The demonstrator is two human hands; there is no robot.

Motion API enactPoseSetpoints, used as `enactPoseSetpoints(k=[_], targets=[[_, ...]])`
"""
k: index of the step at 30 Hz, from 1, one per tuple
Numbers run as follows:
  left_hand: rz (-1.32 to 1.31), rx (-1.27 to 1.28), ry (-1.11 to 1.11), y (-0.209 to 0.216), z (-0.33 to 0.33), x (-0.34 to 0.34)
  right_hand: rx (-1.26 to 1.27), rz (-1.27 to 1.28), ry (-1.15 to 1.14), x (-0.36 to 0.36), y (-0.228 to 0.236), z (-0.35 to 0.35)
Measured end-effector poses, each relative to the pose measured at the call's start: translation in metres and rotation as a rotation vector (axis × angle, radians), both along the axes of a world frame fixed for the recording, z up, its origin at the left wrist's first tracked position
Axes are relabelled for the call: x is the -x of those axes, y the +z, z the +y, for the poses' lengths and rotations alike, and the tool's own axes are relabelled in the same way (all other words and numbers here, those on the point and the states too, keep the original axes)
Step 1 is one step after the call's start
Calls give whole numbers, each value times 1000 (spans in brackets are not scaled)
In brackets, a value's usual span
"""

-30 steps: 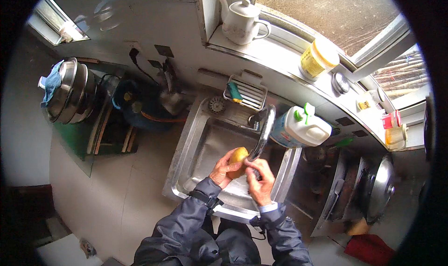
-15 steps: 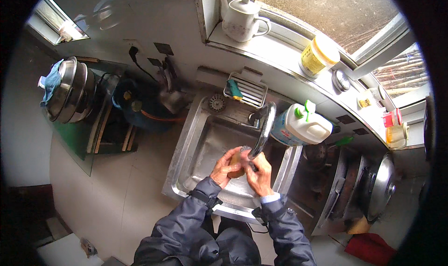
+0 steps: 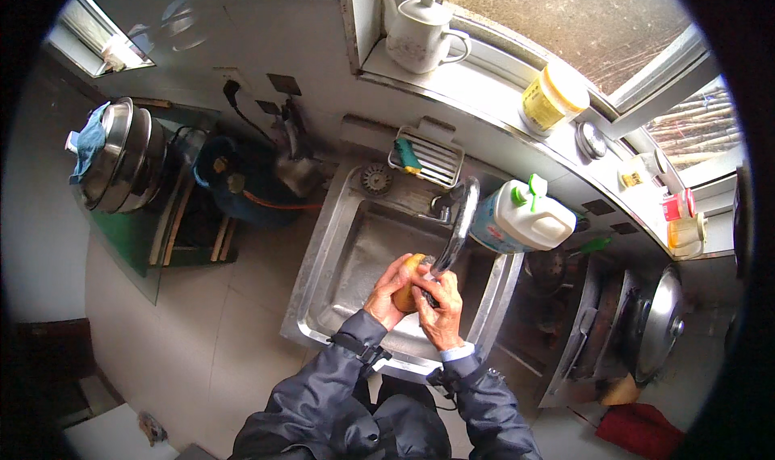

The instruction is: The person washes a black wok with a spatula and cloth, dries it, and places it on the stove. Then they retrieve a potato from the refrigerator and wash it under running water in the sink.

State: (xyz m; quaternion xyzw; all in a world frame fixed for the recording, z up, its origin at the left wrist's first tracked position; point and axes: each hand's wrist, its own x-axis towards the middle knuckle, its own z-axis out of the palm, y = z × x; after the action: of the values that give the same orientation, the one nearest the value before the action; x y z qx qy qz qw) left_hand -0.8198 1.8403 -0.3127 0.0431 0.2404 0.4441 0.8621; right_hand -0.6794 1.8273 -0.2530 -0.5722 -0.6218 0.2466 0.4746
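Observation:
My left hand (image 3: 387,296) is closed around a rounded yellow-brown thing (image 3: 406,297) that looks like a potato. Over its right side, my right hand (image 3: 440,309) is closed, with a small dark object (image 3: 431,299) between its fingers; what that is I cannot make out. Both hands are together above the steel sink (image 3: 367,254), right under the end of the curved tap (image 3: 462,226). The fingers cover much of both things.
A white jug with a green cap (image 3: 533,218) stands right of the tap. Behind the sink sits a rack (image 3: 442,161) with a green sponge (image 3: 407,155). A teapot (image 3: 420,36) and jars line the sill. Pans (image 3: 658,323) stand at right, steel bowls (image 3: 113,161) at left.
My right hand has turned and shifted slightly left and down across the yellow-brown thing, which now shows more of its yellow upper end. The left hand has barely moved.

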Motion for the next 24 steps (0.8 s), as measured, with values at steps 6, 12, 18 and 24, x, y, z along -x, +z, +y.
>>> enactPoseSetpoints(k=[6,12,18,24], targets=[[-7,-24,-61,19,8,1,169,282,-4,-4,4,21],[3,8,-8,18,8,-4,72,224,51,-3,7,16],[-40,143,-6,6,9,-9,-212,-61,207,-4,4,15],[-139,184,-35,-5,7,-9,240,315,-10,-6,-7,5]])
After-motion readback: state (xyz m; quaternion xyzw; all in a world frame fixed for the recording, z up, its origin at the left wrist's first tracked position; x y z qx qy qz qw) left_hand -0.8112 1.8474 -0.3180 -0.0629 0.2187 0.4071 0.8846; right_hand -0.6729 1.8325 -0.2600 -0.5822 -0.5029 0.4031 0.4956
